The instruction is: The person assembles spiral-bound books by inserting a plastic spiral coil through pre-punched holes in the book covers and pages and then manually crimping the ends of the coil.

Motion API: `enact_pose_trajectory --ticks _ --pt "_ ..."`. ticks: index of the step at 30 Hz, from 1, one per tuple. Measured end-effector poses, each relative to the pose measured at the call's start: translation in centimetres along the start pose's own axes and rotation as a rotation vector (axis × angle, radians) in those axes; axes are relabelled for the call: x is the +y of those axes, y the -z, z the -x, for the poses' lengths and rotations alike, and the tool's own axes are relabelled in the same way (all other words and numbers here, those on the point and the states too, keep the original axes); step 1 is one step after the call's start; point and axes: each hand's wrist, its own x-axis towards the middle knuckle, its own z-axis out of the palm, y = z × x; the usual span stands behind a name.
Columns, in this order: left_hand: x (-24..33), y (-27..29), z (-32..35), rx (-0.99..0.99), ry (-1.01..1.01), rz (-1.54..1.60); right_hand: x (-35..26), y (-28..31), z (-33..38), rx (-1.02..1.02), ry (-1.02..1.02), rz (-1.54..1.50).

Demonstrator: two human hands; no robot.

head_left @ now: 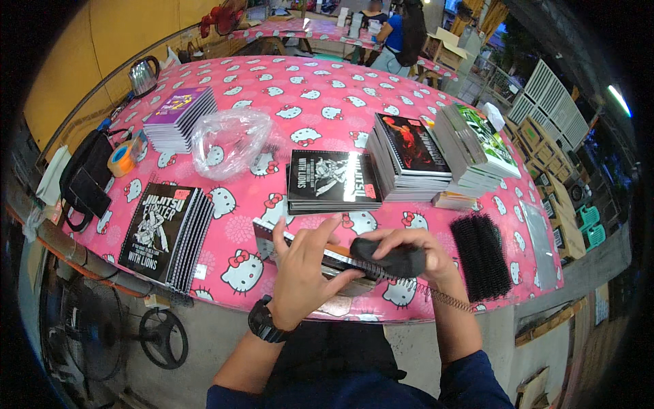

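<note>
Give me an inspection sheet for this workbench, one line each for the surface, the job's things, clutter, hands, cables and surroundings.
Surface: table under a pink cartoon-cat cloth.
Job's things: a spiral-bound notebook at the near edge, with a wire coil trailing from its right end; a black pile of coils lies to the right.
Clutter: four notebook stacks, black, black, red-covered and purple; a green-covered stack; clear plastic bag; tape roll; kettle; black bag.
Hands: left hand presses flat on the notebook; right hand has a closed grip on a black pad at the spine.
Cables: nothing seen.
Surroundings: floor fan lower left; people at a far table.
</note>
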Motion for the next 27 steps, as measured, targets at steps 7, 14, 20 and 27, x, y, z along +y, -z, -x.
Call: enact_pose_trajectory --ticks 7,14,20,27 --pt "-0.6 -0.3 0.1 0.018 -0.083 0.015 0.9 0.2 -0.6 0.039 -0.029 0.144" --pt "-2.7 1.3 1.7 0.475 0.245 0.112 1.2 -0.9 -2.1 0.039 0.036 -0.065" --pt "-4.0 0.2 1.9 0.416 0.478 0.847 1.2 -0.8 -3.1 0.087 -0.033 0.382" --pt "-4.1 0.0 2.7 0.434 0.467 0.984 1.4 -1.3 -3.3 0.037 0.098 0.045"
